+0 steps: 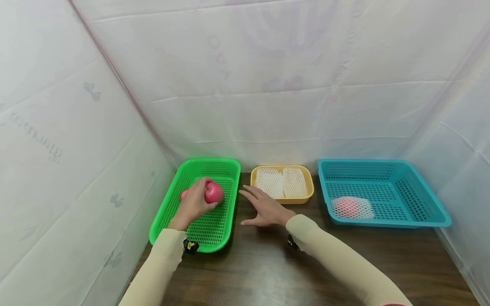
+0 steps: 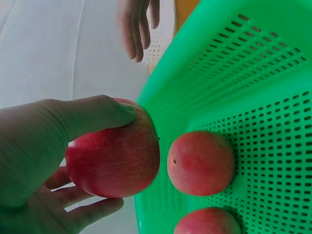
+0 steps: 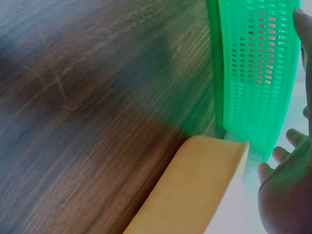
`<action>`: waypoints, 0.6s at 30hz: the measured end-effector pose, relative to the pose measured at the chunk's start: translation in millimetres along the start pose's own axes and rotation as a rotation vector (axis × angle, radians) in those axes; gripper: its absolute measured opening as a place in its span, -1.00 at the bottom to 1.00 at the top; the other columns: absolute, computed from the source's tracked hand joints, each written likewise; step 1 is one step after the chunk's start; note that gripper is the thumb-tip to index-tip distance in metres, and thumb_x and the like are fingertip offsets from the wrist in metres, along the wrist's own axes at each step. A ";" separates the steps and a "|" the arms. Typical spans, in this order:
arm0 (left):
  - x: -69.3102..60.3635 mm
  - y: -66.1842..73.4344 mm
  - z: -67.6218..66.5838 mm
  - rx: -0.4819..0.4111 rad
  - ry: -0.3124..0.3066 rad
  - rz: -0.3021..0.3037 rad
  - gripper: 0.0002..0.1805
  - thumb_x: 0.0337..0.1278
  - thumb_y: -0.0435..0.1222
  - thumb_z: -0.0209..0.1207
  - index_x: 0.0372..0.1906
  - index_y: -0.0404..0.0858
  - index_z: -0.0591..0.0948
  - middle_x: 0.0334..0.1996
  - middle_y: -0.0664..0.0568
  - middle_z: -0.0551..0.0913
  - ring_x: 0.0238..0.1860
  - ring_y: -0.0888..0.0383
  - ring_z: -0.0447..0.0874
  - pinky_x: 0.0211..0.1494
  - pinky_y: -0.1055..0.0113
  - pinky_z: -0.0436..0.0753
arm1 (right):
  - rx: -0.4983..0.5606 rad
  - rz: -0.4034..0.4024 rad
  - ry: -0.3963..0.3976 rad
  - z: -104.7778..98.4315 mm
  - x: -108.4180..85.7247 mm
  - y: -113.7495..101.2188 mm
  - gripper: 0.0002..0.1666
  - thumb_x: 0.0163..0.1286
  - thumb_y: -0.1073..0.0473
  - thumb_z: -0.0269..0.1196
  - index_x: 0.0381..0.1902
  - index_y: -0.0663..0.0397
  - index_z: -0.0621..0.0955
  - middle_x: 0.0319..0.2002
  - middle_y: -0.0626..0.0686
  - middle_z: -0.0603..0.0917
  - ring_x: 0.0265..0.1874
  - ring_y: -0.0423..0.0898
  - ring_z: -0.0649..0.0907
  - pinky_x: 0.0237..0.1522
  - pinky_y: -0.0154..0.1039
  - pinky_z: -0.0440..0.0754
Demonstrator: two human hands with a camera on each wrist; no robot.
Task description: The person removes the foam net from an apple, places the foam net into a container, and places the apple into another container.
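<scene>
The left hand (image 1: 191, 204), gripping a red apple (image 1: 214, 193), should lift gently clear of the green plastic basket (image 1: 237, 178), the right hand (image 1: 266, 208) waiting empty, fingers spread.

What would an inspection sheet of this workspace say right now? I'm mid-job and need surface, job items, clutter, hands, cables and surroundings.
Surface: dark wood-grain table.
Green basket: at least two red apples inside, besides the held apple.
Yellow tray: white foam nets, side by side in two lots.
Blue basket: one netted fruit.
Clutter: only a pink sliver at the head view's lower edge, unidentifiable.
Left hand: grips the held apple over the green basket.
Right hand: fingers spread, holding nothing, near the yellow tray.
Cables: nothing seen.
Surroundings: pale printed sheeting behind and on both sides.
</scene>
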State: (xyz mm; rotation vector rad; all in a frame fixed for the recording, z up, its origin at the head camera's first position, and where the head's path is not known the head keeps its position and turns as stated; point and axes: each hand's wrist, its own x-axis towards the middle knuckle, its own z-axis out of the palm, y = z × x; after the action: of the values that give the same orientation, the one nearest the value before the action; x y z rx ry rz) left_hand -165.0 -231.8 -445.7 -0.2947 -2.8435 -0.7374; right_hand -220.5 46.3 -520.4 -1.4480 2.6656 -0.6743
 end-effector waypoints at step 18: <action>-3.7 -12.9 -9.7 -0.027 0.021 -0.043 -0.21 -0.18 -0.38 0.57 0.23 -0.36 0.44 0.06 -0.27 0.60 0.04 -0.22 0.60 0.00 -0.16 0.68 | -0.023 -0.010 -0.038 5.3 15.5 -13.3 0.27 0.27 -0.53 0.26 0.67 -0.06 0.02 0.64 0.16 0.01 0.62 0.08 0.02 0.55 0.02 0.14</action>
State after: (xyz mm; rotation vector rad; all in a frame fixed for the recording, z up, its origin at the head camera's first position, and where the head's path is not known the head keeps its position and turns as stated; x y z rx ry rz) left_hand -163.2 -248.3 -444.1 -0.2288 -2.8307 -0.7837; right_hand -217.5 25.6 -517.4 -1.4649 2.6487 -0.6126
